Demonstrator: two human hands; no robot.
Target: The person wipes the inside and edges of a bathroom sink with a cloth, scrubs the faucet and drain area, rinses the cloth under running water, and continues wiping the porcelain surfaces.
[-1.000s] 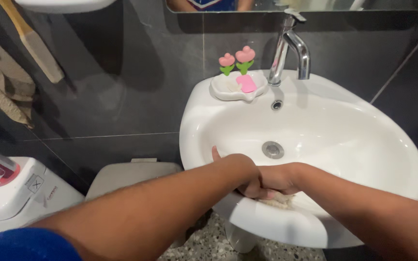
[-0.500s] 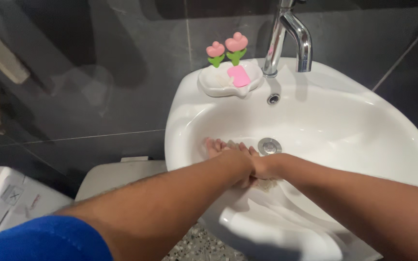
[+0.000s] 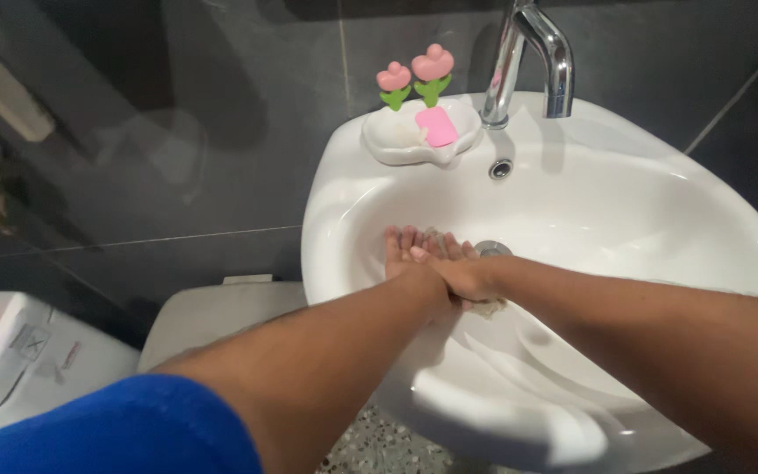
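Both my hands lie together inside the white sink basin, just left of the drain. My left hand is flat with its fingers stretched toward the back wall. My right hand lies partly across it from the right. A beige scrub pad shows under the heel of my right hand and again past the fingertips, pressed against the basin by both hands. How each hand grips it is hidden.
A chrome tap stands at the back of the sink. Left of it is a white soap dish with a pink soap bar and two pink flower ornaments. A white toilet stands lower left against dark wall tiles.
My hands and the pad have slid from the sink's front rim up into the basin, toward the drain. The camera has come closer to the sink.
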